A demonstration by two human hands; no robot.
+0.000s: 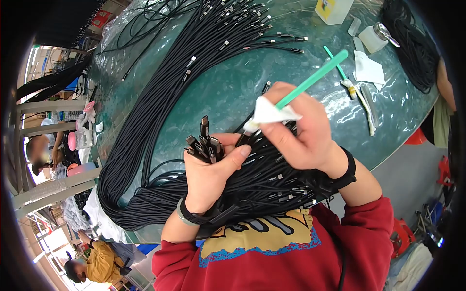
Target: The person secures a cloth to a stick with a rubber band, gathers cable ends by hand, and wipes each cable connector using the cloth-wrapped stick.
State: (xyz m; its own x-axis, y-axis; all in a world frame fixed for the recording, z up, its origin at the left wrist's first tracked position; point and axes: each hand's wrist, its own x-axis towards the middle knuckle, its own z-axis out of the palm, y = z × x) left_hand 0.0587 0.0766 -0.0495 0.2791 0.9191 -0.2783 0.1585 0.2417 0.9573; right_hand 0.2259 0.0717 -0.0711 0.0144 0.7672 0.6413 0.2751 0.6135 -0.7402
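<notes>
My left hand [211,182] is closed around several black USB cables, their metal connectors [204,143] fanning up above the fist. One cable end [244,139] sticks out between its thumb and forefinger. In my right hand [308,133] is a green stick [315,77], pinched together with a white cloth [272,112] at its lower end. The cloth's tip is at that cable end; whether they touch I cannot tell. A thick bundle of black cables [145,126] curves over the green table and passes beneath both hands.
On the green table [213,97] at the right lie a second green stick [335,62], a white cloth piece [368,69] and a small bottle with a metal top [374,39]. A yellow-labelled container [334,10] stands behind. Other people [99,262] are at the left.
</notes>
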